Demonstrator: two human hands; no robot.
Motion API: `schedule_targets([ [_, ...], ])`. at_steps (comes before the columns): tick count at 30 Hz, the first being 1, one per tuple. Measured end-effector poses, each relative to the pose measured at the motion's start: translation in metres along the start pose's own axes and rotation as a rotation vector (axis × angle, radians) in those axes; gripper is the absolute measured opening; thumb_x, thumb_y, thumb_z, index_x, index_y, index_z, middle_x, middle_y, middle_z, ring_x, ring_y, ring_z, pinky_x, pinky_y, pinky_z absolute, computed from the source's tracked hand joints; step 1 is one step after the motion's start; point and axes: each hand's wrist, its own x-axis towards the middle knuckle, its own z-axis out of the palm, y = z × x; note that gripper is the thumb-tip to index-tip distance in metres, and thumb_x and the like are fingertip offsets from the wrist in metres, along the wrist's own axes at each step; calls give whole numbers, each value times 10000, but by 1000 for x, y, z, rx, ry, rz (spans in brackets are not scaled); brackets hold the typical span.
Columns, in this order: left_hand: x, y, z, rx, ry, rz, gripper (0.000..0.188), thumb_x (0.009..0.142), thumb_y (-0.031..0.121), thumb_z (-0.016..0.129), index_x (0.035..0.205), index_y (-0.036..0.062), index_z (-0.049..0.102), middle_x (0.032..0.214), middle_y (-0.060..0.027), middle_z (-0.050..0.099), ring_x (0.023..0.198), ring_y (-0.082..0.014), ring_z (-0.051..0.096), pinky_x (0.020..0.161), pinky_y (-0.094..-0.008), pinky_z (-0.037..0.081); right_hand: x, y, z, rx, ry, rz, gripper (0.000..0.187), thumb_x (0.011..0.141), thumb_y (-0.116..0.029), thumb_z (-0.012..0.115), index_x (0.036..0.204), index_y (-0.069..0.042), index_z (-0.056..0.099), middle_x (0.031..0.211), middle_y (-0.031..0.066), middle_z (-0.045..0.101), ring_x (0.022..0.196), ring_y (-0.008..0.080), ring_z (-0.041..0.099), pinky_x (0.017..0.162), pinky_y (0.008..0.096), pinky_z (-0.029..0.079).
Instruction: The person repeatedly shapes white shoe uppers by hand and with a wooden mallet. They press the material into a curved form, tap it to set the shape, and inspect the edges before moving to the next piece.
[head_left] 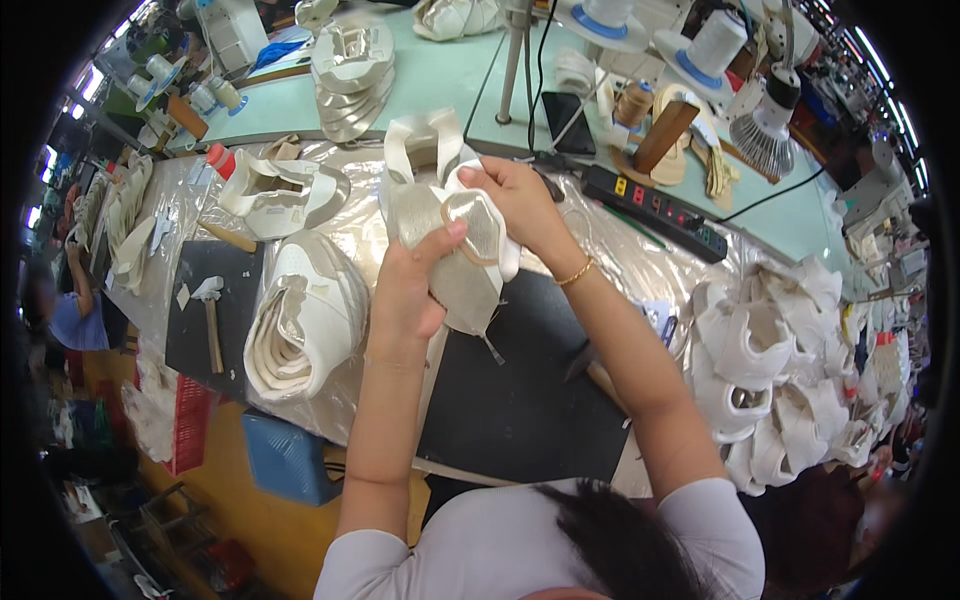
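Both my hands grip a cream-white shoe upper (455, 280) above the table. My left hand (408, 285) pinches its near left side, with the thumb laid across the pale inner face. On its far right edge, my right hand (515, 200) is closed, thumb on top. A white, open-topped shoe upper (425, 140) shows just beyond it; I cannot tell whether the two are joined. A narrow strip dangles from the near tip of the held piece. Below lies a black mat (520, 400), with a hammer (600, 375) partly hidden by my right forearm.
Nested shoe uppers (305, 315) stand at left, beside a hammer (213, 330) on a black board (185, 345). More uppers (765, 370) are heaped at right. A power strip (655, 212), a phone (568, 122), thread spools (705, 50) and a lamp (765, 140) occupy the far right.
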Motion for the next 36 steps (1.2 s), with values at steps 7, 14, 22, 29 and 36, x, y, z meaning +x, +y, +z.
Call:
schedule_targets([
  [7, 0, -5, -4, 17, -34, 57, 543, 795, 74, 708, 1288, -44, 516, 1128, -128, 648, 975, -216, 679, 868, -355, 570, -7, -24, -16, -168, 57, -88, 374, 952, -313, 606, 839, 43, 580, 709, 251, 581, 619, 411, 539, 599, 425, 440],
  [14, 15, -6, -20, -12, -76, -67, 588, 766, 35, 751, 1292, -23, 492, 1129, -122, 627, 999, -211, 661, 851, -356, 570, -7, 0, 8, 40, 87, 80, 340, 984, -293, 577, 860, 23, 557, 688, 234, 567, 603, 397, 529, 581, 407, 433],
  [22, 14, -3, -19, 111, -71, 6, 602, 772, 63, 777, 1295, -20, 491, 1142, -125, 624, 1004, -214, 659, 854, -363, 569, -7, 8, 2, -30, 76, -54, 334, 997, -308, 575, 882, 6, 581, 655, 167, 546, 554, 236, 439, 568, 356, 424],
  [29, 4, -3, -7, -8, -60, -31, 472, 855, 104, 701, 1265, -48, 523, 1135, -142, 644, 1019, -222, 663, 902, -361, 553, -11, -3, -5, -181, 1, 22, 342, 975, -327, 581, 891, 4, 612, 703, 193, 605, 603, 314, 562, 622, 391, 467],
  [36, 8, 1, 6, -336, 75, -40, 384, 930, 120, 658, 1264, -31, 545, 1178, -141, 644, 1063, -245, 656, 924, -393, 547, 16, -35, -21, -437, -124, -66, 387, 967, -337, 577, 902, 39, 640, 720, 183, 613, 625, 267, 570, 635, 382, 470],
])
